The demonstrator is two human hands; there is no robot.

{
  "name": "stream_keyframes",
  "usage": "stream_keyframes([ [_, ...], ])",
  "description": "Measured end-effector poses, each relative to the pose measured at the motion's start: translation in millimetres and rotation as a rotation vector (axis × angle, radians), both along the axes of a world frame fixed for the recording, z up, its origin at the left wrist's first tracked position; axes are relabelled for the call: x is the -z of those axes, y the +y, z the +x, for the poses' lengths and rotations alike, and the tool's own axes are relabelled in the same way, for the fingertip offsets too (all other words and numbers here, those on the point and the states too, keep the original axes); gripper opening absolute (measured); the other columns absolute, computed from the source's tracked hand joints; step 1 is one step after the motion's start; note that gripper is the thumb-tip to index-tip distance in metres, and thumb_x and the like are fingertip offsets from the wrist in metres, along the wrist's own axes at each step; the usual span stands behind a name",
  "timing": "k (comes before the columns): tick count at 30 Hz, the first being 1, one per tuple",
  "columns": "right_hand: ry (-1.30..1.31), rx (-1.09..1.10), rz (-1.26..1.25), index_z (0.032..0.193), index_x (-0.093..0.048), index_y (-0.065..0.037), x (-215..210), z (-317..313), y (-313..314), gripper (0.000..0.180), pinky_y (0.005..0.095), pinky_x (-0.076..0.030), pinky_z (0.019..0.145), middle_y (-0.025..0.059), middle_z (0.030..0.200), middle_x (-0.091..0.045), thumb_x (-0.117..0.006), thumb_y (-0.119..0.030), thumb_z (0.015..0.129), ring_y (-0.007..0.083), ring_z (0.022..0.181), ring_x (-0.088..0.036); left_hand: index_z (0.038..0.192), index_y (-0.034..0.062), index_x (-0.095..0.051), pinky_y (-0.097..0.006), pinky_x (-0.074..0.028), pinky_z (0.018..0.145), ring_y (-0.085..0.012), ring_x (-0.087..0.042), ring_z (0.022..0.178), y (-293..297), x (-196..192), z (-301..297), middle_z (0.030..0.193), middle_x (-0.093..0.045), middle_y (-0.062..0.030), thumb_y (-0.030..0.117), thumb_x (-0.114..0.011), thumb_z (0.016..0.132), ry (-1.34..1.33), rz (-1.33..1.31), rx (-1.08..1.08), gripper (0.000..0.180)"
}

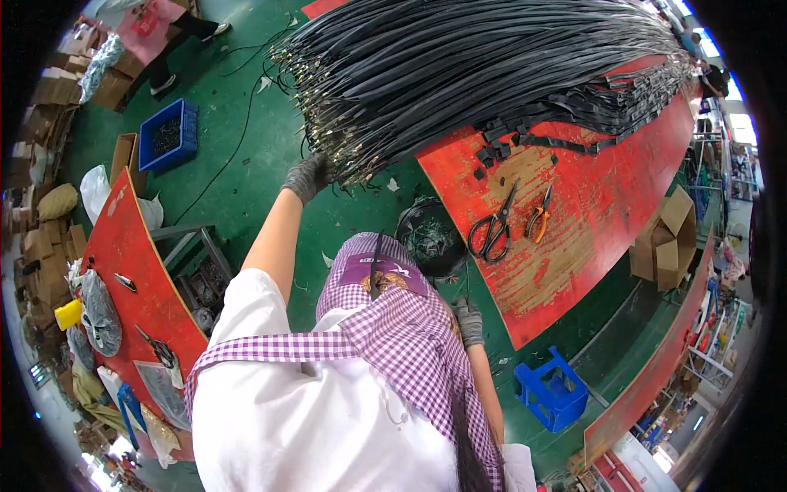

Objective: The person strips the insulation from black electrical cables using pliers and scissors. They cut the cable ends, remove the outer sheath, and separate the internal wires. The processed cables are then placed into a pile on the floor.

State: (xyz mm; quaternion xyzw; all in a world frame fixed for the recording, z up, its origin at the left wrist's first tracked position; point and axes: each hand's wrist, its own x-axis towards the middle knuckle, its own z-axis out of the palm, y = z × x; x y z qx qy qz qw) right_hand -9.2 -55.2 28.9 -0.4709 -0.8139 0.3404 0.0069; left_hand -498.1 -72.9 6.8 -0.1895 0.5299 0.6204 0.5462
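Note:
A thick bundle of long black cables [459, 78] with metal-tipped ends lies across the red worktable [566, 271]. My left hand [307, 178], in a grey glove, reaches forward to the near left corner of the bundle, its fingers closed around some cable ends. Low beside my apron, close to the table's near edge, is my gloved right hand [468, 321]. Its fingers look curled, and what they hold, if anything, is too small to make out. Black-handled scissors [494, 234] and orange-handled pliers [539, 215] lie on the table, with small black pieces [492, 148] beyond them.
A black tub [432, 238] of scraps stands below the table's left edge. A blue stool [552, 389] is at lower right, an open carton [668, 238] behind it. Left are a second red table [135, 287] and a blue crate [168, 134]. Another person [147, 33] is at far left.

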Motion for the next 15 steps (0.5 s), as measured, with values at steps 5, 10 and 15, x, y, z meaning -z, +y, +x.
stream_keyframes([
  [5,0.146,0.503,-0.472,0.085,-0.052,-0.009,-14.2,-17.1,-4.2,0.019,0.0358,-0.043,0.057,0.0138,0.077,-0.052,-0.049,-0.006,0.067,0.0293,0.064,-0.052,0.077,0.0082,-0.054,-0.022,-0.035,0.041,-0.0103,-0.045,0.047,11.9,-32.3,5.3,0.063,-0.055,-0.0012,0.023,-0.056,0.076,0.222,-0.158,0.258,0.015],
  [10,-0.180,-0.182,0.087,0.097,-0.047,-0.009,18.7,2.0,-4.6,0.022,0.0395,-0.042,0.053,0.0153,0.081,-0.054,-0.039,-0.019,0.079,0.0319,0.067,-0.053,0.060,0.0046,-0.053,-0.025,-0.029,0.039,-0.0087,-0.039,0.043,9.1,-18.1,1.6,0.050,-0.045,-0.0017,0.025,-0.057,0.072,0.727,-0.161,0.496,0.024],
  [15,-0.013,-0.017,0.260,0.102,-0.046,-0.006,10.2,-3.3,-2.5,0.030,0.0381,-0.045,0.068,0.0179,0.097,-0.052,-0.042,-0.013,0.073,0.0332,0.082,-0.052,0.086,0.0038,-0.056,-0.024,-0.041,0.063,-0.0143,-0.051,0.069,27.5,-32.0,44.0,0.077,-0.056,-0.0105,0.020,-0.055,0.074,1.209,-0.021,0.177,0.020],
])
